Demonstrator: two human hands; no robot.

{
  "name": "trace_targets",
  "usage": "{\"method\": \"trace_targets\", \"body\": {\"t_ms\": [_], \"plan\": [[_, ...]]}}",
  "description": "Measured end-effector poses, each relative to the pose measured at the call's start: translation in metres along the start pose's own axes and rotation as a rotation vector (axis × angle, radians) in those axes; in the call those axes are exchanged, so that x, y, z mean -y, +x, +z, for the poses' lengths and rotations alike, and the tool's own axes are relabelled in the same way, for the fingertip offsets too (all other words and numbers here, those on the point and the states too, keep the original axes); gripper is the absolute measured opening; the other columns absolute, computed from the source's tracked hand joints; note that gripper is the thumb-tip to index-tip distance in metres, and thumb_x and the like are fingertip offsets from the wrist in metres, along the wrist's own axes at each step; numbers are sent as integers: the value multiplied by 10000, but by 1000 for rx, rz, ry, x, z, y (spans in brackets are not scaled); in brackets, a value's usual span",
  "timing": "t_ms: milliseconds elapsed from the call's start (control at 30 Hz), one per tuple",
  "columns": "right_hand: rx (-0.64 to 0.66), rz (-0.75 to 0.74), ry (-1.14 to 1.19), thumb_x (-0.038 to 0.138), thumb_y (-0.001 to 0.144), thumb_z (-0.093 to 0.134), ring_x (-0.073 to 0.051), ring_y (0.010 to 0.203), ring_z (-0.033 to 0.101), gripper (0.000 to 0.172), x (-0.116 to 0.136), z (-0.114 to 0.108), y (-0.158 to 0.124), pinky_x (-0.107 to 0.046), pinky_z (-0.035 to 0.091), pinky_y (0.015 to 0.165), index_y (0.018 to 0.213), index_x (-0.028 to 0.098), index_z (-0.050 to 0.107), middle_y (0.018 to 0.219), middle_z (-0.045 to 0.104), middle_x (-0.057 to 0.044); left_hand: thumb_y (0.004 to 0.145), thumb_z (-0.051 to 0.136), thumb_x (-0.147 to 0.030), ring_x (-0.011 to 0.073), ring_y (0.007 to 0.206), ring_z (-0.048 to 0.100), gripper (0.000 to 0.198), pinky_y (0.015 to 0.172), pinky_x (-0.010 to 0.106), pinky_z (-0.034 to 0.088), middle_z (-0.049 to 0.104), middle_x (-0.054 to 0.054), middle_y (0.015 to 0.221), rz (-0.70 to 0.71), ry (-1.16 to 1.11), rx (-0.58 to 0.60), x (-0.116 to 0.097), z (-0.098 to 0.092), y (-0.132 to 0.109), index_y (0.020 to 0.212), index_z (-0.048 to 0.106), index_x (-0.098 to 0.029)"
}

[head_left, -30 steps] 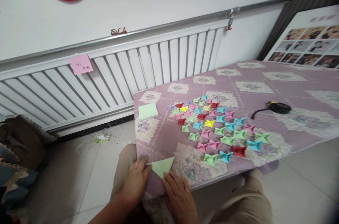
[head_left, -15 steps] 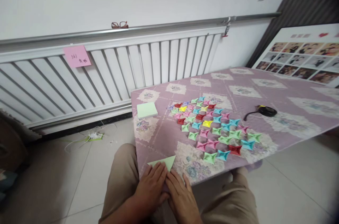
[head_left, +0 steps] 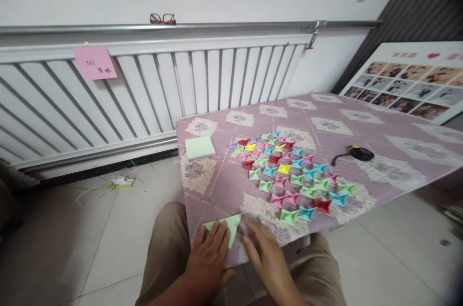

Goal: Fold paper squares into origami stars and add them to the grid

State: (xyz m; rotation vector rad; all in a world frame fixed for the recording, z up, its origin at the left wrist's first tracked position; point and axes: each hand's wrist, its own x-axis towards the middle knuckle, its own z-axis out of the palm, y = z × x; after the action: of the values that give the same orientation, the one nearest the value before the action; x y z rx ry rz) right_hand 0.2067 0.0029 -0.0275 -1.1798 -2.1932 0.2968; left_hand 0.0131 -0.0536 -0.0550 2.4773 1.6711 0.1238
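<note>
A pale green sheet of paper (head_left: 232, 227), folded into a triangle, lies at the near left corner of the table. My left hand (head_left: 211, 250) rests flat on it, fingers stretched out, covering its left and middle part. Just to the right of the paper, my right hand (head_left: 265, 253) is off it, fingers apart and slightly blurred, with nothing in them. Several rows of small folded paper boats (head_left: 284, 169) in green, pink, blue, red and yellow stand beyond my right hand. A stack of pale green paper squares (head_left: 199, 147) sits near the table's left edge.
A black tape measure (head_left: 361, 153) with a strap lies on the flowered tablecloth (head_left: 224, 185) at the right. Behind the table is a white radiator (head_left: 202, 79) with a pink note (head_left: 95, 62). Glasses (head_left: 162, 19) rest on the pipe. A photo board (head_left: 405, 79) leans at the far right.
My right hand has lifted away from the paper's lower point and moved right, its fingers spreading. My left hand stays on the folded paper. The camera view has shifted slightly.
</note>
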Motion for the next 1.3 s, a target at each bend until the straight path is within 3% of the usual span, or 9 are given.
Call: {"method": "trace_targets", "body": {"t_ms": [100, 200, 333, 700, 1000, 1133, 1233, 1300], "plan": [[-83, 92, -41, 299, 889, 469, -253, 1136, 543, 403, -9, 11, 24, -438, 441, 957, 1272, 179, 504, 1200, 610, -127, 854, 504, -519, 330, 1405, 154, 808, 1097, 572, 189, 151, 110, 1543, -20, -10, 4, -1, -1, 1, 1491, 146, -173], [-11, 118, -140, 323, 870, 502, -283, 1188, 498, 369, -17, 25, 36, -486, 411, 956, 1211, 194, 561, 1231, 596, -127, 852, 509, -514, 337, 1402, 160, 805, 1088, 583, 202, 148, 108, 1545, -23, -10, 9, -1, -1, 1, 1490, 154, -177], [98, 141, -207, 365, 865, 520, -288, 1231, 456, 225, -17, 33, 36, -536, 350, 957, 1040, 272, 626, 1285, 566, -77, 838, 544, -478, 347, 1395, 181, 802, 1087, 577, 206, 181, 125, 1537, -20, -12, -27, -1, -1, 0, 1485, 185, -170], [33, 235, -187, 340, 823, 555, -259, 1134, 502, 139, -8, 35, 45, -472, 307, 937, 744, 231, 591, 1197, 605, -71, 841, 523, -446, 347, 1400, 160, 809, 1084, 582, 195, 161, 138, 1539, -6, -25, -21, 1, 4, 0, 1490, 146, -143], [11, 209, -223, 256, 819, 546, -255, 1120, 516, 92, -9, 37, 43, -462, 310, 935, 737, 226, 575, 1197, 610, -68, 843, 490, -421, 340, 1405, 140, 777, 1086, 590, 184, 120, 134, 1546, -43, 3, -34, -1, 6, 1, 1484, 168, -124], [-79, 193, -199, 217, 839, 482, -256, 1065, 553, 139, -9, 37, 43, -449, 348, 916, 821, 213, 620, 1125, 641, -92, 824, 513, -398, 350, 1401, 151, 788, 1084, 592, 188, 130, 143, 1542, -38, 5, -25, -1, 6, 1, 1482, 181, -120], [-114, 81, -105, 194, 875, 427, -228, 998, 585, 227, 3, 33, 37, -407, 399, 896, 951, 201, 641, 1042, 666, -91, 823, 509, -382, 340, 1406, 140, 788, 1088, 591, 179, 118, 136, 1544, -44, -6, -9, -1, 3, 2, 1485, 170, -123], [-51, -2, 5, 178, 900, 400, -203, 935, 600, 262, 17, 31, 30, -369, 437, 866, 1020, 210, 631, 984, 672, -74, 829, 494, -378, 333, 1409, 131, 767, 1092, 584, 177, 115, 127, 1545, -38, -7, 20, -2, -2, 3, 1483, 182, -128]]}}
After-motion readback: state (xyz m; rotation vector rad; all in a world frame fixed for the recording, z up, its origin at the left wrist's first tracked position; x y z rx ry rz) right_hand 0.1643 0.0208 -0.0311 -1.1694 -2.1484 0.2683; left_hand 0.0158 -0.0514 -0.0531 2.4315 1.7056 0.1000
